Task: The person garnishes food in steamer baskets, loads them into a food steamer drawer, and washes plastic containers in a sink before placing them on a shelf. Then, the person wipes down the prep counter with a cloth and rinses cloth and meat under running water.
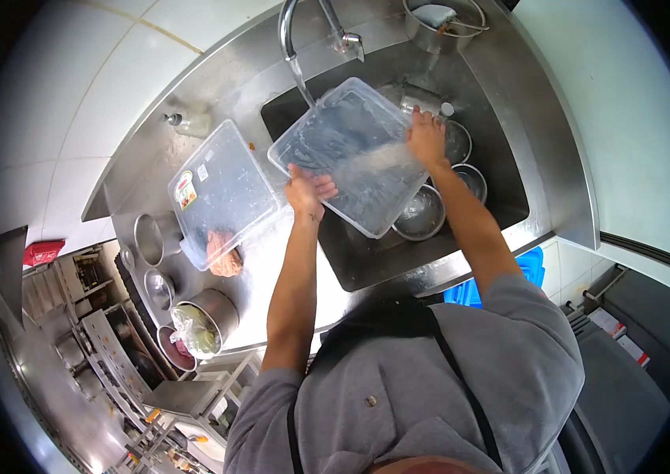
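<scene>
A wide, shallow, clear plastic lid [358, 150] with rounded corners is tilted over the dark sink basin [366, 265]. Water from the tap [291, 47] meets its upper left edge, and its surface looks wet and streaked. My left hand [311, 192] grips the lower left edge, thumb near the rim and fingers stretched along the plastic. At the opposite edge, my right hand [427, 138] has its fingers bent over the rim. Below and right of the lid, several metal bowls [419, 215] lie in the basin, partly hidden.
Another clear plastic piece with a sticker [224, 193] rests on the left counter, partly over a reddish-brown cloth [224, 254]. A pump bottle [190, 122] stands behind it. Metal pots [220, 312] line the counter's left end. A pot with utensils [445, 35] sits at the back right.
</scene>
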`<state>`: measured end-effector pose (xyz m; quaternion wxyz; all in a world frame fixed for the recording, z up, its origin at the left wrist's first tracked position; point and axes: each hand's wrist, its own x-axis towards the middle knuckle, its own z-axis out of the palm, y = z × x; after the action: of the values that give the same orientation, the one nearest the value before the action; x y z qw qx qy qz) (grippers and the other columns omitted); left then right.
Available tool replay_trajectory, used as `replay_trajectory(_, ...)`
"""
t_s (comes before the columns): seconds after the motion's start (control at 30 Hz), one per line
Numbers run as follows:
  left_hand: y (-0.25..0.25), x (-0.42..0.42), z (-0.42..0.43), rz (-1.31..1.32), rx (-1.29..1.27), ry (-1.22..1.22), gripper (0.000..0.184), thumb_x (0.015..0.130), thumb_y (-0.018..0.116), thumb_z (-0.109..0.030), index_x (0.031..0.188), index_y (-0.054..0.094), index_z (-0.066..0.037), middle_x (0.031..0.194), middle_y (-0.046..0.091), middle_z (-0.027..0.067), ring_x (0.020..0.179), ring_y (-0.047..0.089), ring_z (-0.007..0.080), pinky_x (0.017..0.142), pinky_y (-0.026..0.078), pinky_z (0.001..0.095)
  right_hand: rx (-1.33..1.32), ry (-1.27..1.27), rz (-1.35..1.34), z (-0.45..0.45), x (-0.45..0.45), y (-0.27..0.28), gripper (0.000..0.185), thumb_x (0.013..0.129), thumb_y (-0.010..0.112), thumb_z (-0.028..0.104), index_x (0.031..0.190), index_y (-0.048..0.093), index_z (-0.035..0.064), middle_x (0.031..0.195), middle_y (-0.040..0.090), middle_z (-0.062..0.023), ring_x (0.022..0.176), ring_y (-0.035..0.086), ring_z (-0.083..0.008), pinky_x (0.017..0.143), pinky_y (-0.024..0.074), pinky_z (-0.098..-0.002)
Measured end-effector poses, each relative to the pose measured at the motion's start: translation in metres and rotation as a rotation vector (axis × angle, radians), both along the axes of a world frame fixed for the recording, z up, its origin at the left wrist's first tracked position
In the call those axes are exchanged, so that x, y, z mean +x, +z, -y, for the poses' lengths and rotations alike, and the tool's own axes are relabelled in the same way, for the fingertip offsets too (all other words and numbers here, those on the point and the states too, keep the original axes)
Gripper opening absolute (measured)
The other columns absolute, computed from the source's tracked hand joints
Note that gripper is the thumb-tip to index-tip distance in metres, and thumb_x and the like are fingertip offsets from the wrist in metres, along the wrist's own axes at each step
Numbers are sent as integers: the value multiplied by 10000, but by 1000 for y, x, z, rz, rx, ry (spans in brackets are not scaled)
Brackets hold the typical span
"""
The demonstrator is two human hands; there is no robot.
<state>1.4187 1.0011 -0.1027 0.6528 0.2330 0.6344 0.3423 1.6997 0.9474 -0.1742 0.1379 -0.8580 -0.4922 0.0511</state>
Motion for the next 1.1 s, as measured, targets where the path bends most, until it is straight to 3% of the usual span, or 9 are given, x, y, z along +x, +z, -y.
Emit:
replay_trajectory(0.1,-4,3,-4,66,-31,-85,652,988,348,-508,1051,456,132,757,601,232,574,613,312,499,553,416,-181,138,-453,6,50,-16,244,853,550,206,1080,552,118,981,635,-213,954,606,-390,772,453,-502)
replay_trajectory(0.2,-11,13,-15,112,-54,-116,513,989,432,-393,1057,476,114,756,604,212,567,604,291,509,555,411,4,75,-374,24,63,19,184,871,541,214,994,516,79,842,624,-227,847,607,-431,705,457,-508)
replay_trajectory(0.33,-76,21,-32,10,129,-135,383,950,533,-250,1142,474,76,838,621,178,641,624,269,555,535,397,110,-2,-303,47,48,70,145,926,499,197,1045,521,118,960,629,-234,898,592,-452,736,447,-532)
replay_trajectory(0.43,-100,31,-19,-6,95,-303,103,863,594,-71,928,641,-5,772,646,85,657,606,179,584,480,296,165,-174,-393,60,24,106,135,944,487,189,1040,518,100,972,627,-245,923,588,-457,740,437,-536)
replay_trajectory(0.6,-110,32,11,-34,47,-436,174,868,582,-98,994,666,-12,865,686,105,783,650,184,719,503,332,438,-179,-399,92,11,104,249,939,488,116,1179,531,64,1011,626,-264,958,587,-459,773,460,-491)
replay_trajectory(0.77,-92,27,-8,-611,534,-689,178,872,576,-133,980,666,-23,839,690,158,794,681,259,736,512,392,449,-118,-348,133,1,99,389,894,498,23,1276,519,91,1038,625,-263,956,597,-447,793,469,-462)
replay_trajectory(0.9,-62,35,-40,-479,237,-597,151,859,601,-150,930,650,-26,815,683,158,795,673,316,726,506,406,321,-95,-310,146,-17,108,443,866,504,-19,1297,513,85,1045,625,-263,957,605,-437,802,469,-466)
replay_trajectory(0.97,-58,43,-54,-784,475,-524,119,849,608,-139,856,623,-21,768,672,156,757,666,344,707,506,416,348,-93,-317,143,-26,118,439,868,508,-17,1296,512,80,1045,624,-266,951,608,-438,794,471,-465)
replay_trajectory(1.1,-108,62,-55,-712,805,-340,158,835,645,-160,803,602,-11,732,664,169,741,660,371,692,507,427,368,-167,-446,133,-42,147,443,879,519,-1,1314,489,73,1043,621,-278,944,608,-448,776,473,-469)
